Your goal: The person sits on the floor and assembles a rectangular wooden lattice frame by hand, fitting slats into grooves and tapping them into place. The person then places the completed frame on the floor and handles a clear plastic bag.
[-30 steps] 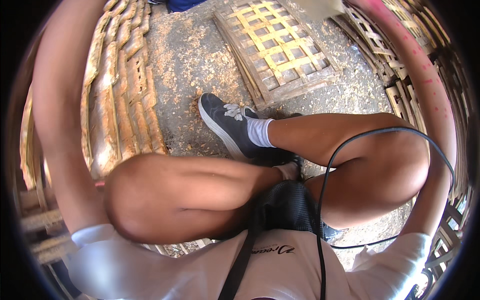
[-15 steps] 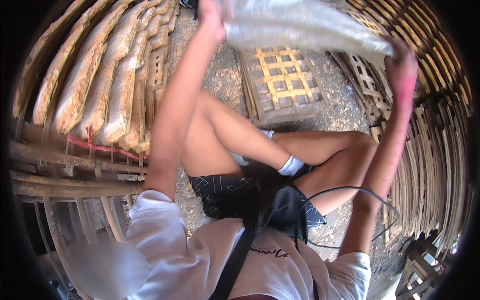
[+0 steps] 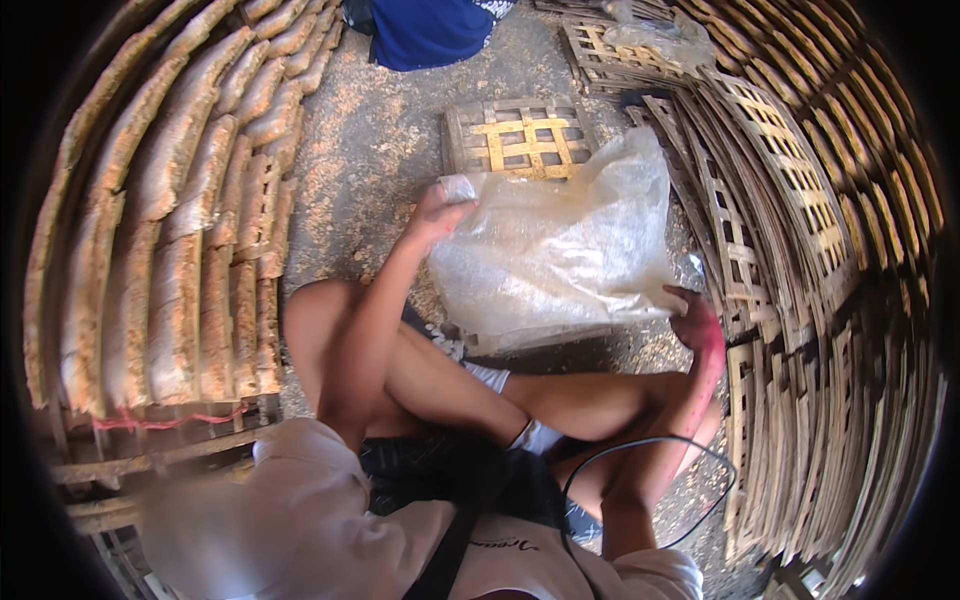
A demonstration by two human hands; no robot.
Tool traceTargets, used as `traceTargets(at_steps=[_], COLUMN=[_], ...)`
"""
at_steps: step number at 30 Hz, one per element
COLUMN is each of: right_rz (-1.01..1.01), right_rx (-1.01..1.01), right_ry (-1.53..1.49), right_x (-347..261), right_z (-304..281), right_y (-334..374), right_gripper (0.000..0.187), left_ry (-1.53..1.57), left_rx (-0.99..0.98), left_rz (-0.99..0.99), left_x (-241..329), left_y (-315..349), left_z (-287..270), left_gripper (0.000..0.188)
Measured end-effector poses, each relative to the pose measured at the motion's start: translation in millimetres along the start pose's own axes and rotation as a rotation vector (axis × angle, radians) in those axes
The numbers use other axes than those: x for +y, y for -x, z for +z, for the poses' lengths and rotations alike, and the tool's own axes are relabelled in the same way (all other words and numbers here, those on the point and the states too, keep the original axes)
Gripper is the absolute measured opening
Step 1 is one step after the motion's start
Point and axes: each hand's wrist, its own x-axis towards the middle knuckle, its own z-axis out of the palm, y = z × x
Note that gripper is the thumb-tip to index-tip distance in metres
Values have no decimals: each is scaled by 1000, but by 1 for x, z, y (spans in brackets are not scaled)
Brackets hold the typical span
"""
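Observation:
A translucent, wrinkled plastic sheet [image 3: 560,255] spreads in front of my crossed legs. My left hand [image 3: 440,213] is closed on its left edge, while my right hand [image 3: 694,320], stained pink toward the wrist, pinches its lower right corner. Beneath the plastic lies a stack of woven lattice trays [image 3: 530,137]; the far end of the top tray shows, and the near part is mostly covered. The far right part of the plastic rises in a fold.
Racks of trays bearing crusty tan slabs [image 3: 185,250] line the left. More lattice trays [image 3: 790,170] lean and pile up on the right, with crumpled plastic [image 3: 665,42] beyond. Blue cloth [image 3: 430,35] shows at the far edge. A black cable [image 3: 735,470] loops by my right arm.
Both hands have come down and nearer with the plastic sheet, which was raised and blurred before. It now drapes over the tray stack. My view has shifted, showing more floor ahead.

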Motion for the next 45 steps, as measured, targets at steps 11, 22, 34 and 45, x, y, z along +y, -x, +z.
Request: traceTargets(at_steps=[11,22,34,45], right_rz=[-204,-697,-676,-426], right_rx=[522,300,409,590], right_ry=[-315,-428,-68,-595], right_x=[-59,-157,-144,-124], right_z=[37,113,99,82], right_y=[-43,-42,-35,-40], right_gripper=[35,52,42,74], left_ry=[22,942,1072,1309], left_rx=[-635,-536,-430,-372], left_rz=[-12,-441,-508,-573], left_x=[25,8,47,21], left_y=[41,29,38,54], left_z=[37,68,127,118], left_gripper=[79,58,50,36])
